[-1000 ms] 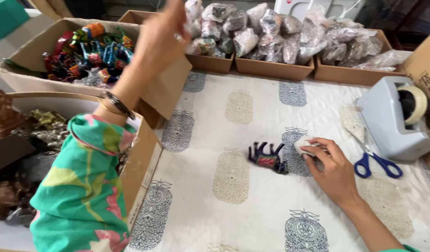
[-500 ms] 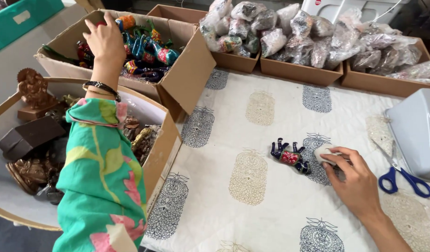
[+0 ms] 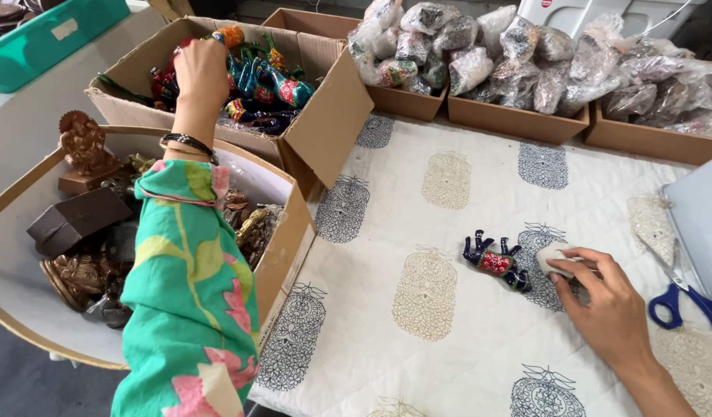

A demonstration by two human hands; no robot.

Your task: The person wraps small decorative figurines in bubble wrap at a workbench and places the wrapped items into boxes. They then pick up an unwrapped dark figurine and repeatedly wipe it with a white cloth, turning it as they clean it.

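- Nearest of all, the left arm's green sleeve (image 3: 190,301) with pink and yellow flowers fills the lower left, running up to dark bangles (image 3: 188,142) at the wrist.
- On the right, the right hand (image 3: 611,309) lies on the block-printed cloth (image 3: 418,232) covering the desk, its fingertips pinching a small white lump (image 3: 555,259).
- Just beside that lump, touching or nearly so, a small blue-and-red painted elephant figurine (image 3: 495,261) lies tipped over with its legs up.
- Blue-handled scissors (image 3: 684,297) rest near the right hand, at the foot of a grey object (image 3: 700,224) cut off by the right edge.
- To the left, an open cardboard box (image 3: 283,247) holds brown and brass-coloured figurines (image 3: 82,147); the sleeve passes over it.
- Further out, the left hand (image 3: 200,73) is down in a second cardboard box (image 3: 333,116), its grip curled around something among the bright painted figurines (image 3: 267,81); what exactly it grasps, I cannot tell.
- At the far edge of the desk, shallow cardboard trays (image 3: 518,120) stand in a row, piled with items wrapped in clear plastic bags (image 3: 518,54).
- Top left, a teal crate (image 3: 47,38) sits off the desk.
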